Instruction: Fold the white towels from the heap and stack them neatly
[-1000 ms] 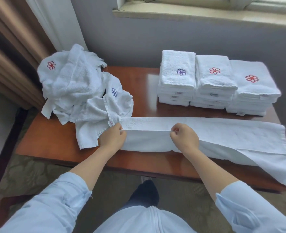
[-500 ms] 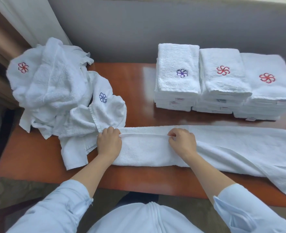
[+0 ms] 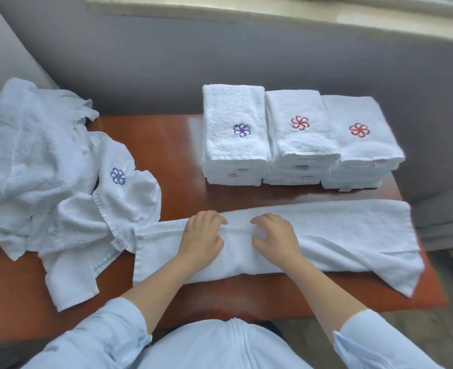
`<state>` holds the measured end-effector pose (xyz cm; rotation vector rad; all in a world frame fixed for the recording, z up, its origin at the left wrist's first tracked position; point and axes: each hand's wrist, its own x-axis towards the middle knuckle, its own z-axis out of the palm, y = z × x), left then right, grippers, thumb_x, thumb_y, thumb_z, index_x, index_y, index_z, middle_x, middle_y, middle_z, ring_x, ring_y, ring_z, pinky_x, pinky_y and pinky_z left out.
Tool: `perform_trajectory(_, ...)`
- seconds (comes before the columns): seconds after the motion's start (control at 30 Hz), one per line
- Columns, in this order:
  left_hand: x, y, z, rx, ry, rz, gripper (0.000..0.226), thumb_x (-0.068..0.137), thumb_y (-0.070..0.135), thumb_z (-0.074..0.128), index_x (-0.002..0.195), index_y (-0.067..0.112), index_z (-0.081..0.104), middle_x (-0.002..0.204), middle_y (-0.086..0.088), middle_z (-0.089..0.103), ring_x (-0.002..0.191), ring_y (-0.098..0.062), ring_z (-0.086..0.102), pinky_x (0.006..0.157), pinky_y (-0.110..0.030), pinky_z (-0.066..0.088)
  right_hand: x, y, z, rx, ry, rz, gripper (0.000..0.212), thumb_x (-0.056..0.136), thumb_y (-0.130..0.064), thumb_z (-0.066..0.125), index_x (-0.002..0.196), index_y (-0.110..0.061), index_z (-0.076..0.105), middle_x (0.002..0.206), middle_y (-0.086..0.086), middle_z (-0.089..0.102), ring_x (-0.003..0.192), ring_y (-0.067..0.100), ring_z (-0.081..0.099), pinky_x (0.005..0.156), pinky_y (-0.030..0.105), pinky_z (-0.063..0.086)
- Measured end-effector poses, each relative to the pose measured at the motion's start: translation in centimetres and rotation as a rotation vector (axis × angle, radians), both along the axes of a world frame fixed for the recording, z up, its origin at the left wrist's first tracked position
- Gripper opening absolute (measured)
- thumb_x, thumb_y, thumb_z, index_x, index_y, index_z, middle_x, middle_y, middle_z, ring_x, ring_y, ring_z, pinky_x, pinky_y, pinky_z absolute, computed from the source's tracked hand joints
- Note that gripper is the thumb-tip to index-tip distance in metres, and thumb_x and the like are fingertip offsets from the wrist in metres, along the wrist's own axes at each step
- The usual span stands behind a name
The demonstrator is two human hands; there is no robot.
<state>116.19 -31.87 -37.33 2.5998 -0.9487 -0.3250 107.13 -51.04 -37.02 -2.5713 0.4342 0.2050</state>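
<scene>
across the near side of the wooden table [image 3: 172, 145] lies a long white towel [image 3: 353, 230], folded lengthwise; left hand [image 3: 202, 235] and right hand [image 3: 274, 235] press flat on its folded edge, fingers relaxed, gripping nothing. the heap [image 3: 47, 169] at left shows a blue pinwheel logo [image 3: 118, 176]. three folded stacks [image 3: 299, 134] behind carry purple, red and red pinwheels; their tag print is too small to read

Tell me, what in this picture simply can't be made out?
Head view, all of it:
- Heap of towels: its left side is cut off by the frame edge, so no count.
- Labels on the folded stacks: too small and blurred to read.
- Long towel: its middle is hidden under the left hand and right hand; no emblem shows.
- Table: part of its near edge hidden by the sleeves.
</scene>
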Motion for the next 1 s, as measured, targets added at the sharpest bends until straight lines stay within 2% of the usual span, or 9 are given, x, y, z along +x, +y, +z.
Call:
perform_trajectory(0.27, -5.3, -9.3, 0.5, -0.075, 0.057, -0.236, 0.046, 0.085, 0.010, 0.053, 0.129, 0.025, 0.054, 0.133, 0.010, 0.050, 0.130, -0.011, 0.040, 0.109, -0.023, 0.022, -8.0, -6.6, 0.8, -0.053, -0.068, -0.232, 0.035, 0.084, -0.021, 0.066, 0.119, -0.020, 0.065, 0.118, -0.005, 0.063, 0.109, 0.016, 0.056, 0.096, 0.028, 0.037)
perform_trajectory(0.37, -7.3, -12.6, 0.5, -0.096, 0.068, -0.267, 0.046, 0.085, 0.009, 0.053, 0.128, 0.024, 0.056, 0.132, 0.009, 0.051, 0.129, -0.012, 0.042, 0.109, -0.024, 0.025, -11.0, -9.7, 1.1, -0.072, -0.072, -0.275, 0.036, 0.083, -0.019, 0.066, 0.119, -0.020, 0.064, 0.118, -0.005, 0.062, 0.109, 0.016, 0.056, 0.096, 0.031, 0.042)
perform_trajectory(0.5, -10.3, -17.1, 0.5, -0.111, 0.073, -0.267, 0.046, 0.086, 0.006, 0.052, 0.128, 0.024, 0.057, 0.133, 0.008, 0.052, 0.128, -0.012, 0.043, 0.109, -0.024, 0.026, -15.0, -13.8, 1.3, -0.119, -0.049, -0.277, 0.037, 0.083, -0.023, 0.068, 0.119, -0.024, 0.063, 0.119, -0.007, 0.061, 0.111, 0.014, 0.055, 0.097, 0.028, 0.043)
perform_trajectory(0.6, -13.0, -20.2, 0.6, -0.098, 0.060, -0.257, 0.045, 0.090, 0.008, 0.051, 0.132, 0.025, 0.054, 0.135, 0.008, 0.051, 0.130, -0.012, 0.043, 0.110, -0.025, 0.026, -18.0, -16.8, 1.3, -0.128, -0.036, -0.281, 0.038, 0.079, -0.024, 0.071, 0.115, -0.026, 0.060, 0.114, -0.008, 0.057, 0.104, 0.013, 0.054, 0.089, 0.028, 0.046)
perform_trajectory(0.7, -15.2, -23.2, 0.3, -0.084, 0.033, -0.243, 0.045, 0.093, 0.009, 0.048, 0.134, 0.025, 0.053, 0.138, 0.008, 0.052, 0.130, -0.013, 0.044, 0.111, -0.027, 0.027, -20.6, -19.7, 0.9, -0.151, 0.003, -0.251, 0.032, 0.075, -0.027, 0.073, 0.102, -0.027, 0.055, 0.101, -0.011, 0.050, 0.090, 0.013, 0.051, 0.072, 0.024, 0.041)
perform_trajectory(0.83, -17.2, -26.2, -0.3, -0.031, -0.027, -0.252, 0.047, 0.088, -0.003, 0.046, 0.127, 0.020, 0.061, 0.130, 0.001, 0.060, 0.119, -0.022, 0.053, 0.105, -0.031, 0.033, -22.5, -23.2, -0.1, -0.201, 0.126, -0.089, 0.026, 0.076, -0.035, 0.068, 0.097, -0.026, 0.054, 0.097, -0.009, 0.048, 0.085, 0.012, 0.047, 0.067, 0.026, 0.044)
perform_trajectory(0.9, -17.8, -26.9, -0.5, -0.006, -0.048, -0.243, 0.044, 0.088, -0.003, 0.048, 0.121, 0.020, 0.064, 0.125, 0.001, 0.062, 0.113, -0.022, 0.055, 0.104, -0.032, 0.033, -22.5, -24.1, -0.2, -0.203, 0.138, -0.022, 0.023, 0.075, -0.032, 0.066, 0.095, -0.025, 0.055, 0.094, -0.007, 0.049, 0.083, 0.013, 0.046, 0.065, 0.026, 0.044)
perform_trajectory(1.0, -18.6, -27.7, -0.8, 0.059, -0.054, -0.208, 0.041, 0.090, -0.001, 0.049, 0.120, 0.022, 0.066, 0.126, 0.002, 0.061, 0.116, -0.019, 0.054, 0.112, -0.034, 0.027, -22.3, -25.1, -0.5, -0.241, 0.174, 0.130, 0.021, 0.079, -0.016, 0.060, 0.098, -0.022, 0.052, 0.097, -0.004, 0.048, 0.087, 0.016, 0.047, 0.061, 0.026, 0.037)
